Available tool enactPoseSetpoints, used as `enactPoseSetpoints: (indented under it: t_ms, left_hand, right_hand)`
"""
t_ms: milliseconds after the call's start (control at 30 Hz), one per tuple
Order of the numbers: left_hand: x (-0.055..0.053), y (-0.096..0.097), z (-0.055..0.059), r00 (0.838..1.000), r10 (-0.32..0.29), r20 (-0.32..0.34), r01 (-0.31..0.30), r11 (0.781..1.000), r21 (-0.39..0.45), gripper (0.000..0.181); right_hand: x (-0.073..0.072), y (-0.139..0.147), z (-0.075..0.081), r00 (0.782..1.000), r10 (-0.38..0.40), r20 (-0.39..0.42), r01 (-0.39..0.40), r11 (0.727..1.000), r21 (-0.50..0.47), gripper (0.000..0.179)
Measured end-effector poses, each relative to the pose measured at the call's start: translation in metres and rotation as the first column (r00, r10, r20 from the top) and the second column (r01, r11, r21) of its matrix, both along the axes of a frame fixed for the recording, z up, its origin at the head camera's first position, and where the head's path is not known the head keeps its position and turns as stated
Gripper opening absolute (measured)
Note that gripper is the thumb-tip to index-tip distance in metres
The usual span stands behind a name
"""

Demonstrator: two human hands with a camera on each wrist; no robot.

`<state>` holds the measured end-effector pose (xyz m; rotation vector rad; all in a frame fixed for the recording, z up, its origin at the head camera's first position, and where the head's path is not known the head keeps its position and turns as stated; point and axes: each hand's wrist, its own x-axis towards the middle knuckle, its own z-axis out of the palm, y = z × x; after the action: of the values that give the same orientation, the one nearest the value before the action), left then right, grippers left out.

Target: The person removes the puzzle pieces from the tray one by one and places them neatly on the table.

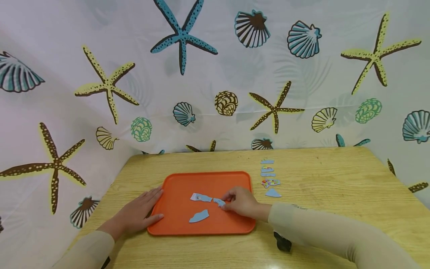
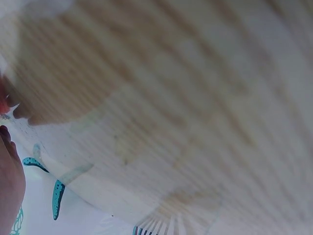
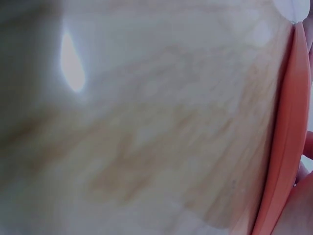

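From far away, I can see a left sleeve (image 1: 88, 249) and a right sleeve (image 1: 322, 228), both long and pale cream, that stop at the wrists and leave the left hand (image 1: 139, 209) and right hand (image 1: 242, 202) bare. The right one has creases further up and a small dark mark (image 1: 299, 207) near its end, too tiny for me to read. Chunky black gear (image 1: 283, 243) pokes out under it.

The tray (image 1: 208, 182) looks like smooth plastic, the tabletop (image 1: 329, 179) wood-grained and glossy, the pieces (image 1: 199, 216) thin, matt paper or card, the backdrop (image 1: 208, 78) lightly creased printed cloth, the 2 sleeves (image 1: 315, 226) matt fabric
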<state>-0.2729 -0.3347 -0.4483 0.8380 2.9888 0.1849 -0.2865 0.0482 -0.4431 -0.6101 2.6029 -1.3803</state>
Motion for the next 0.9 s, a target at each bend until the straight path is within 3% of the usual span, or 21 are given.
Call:
enactPoseSetpoints:
  t_ms: [533, 900]
  left_hand:
    - [0.0014, 0.0009, 0.0024, 1.000, 0.015, 0.027, -0.014, 1.000, -0.007, 0.088]
    - [0.0011, 0.0023, 0.0039, 0.999, 0.025, 0.029, -0.024, 0.999, -0.021, 0.089]
  right_hand:
    - [-0.0023, 0.0023, -0.0001, 1.000, 0.008, 0.029, -0.008, 1.000, -0.019, 0.010]
    - [-0.0044, 0.0037, 0.0021, 0.998, 0.023, 0.057, -0.018, 0.996, -0.090, 0.009]
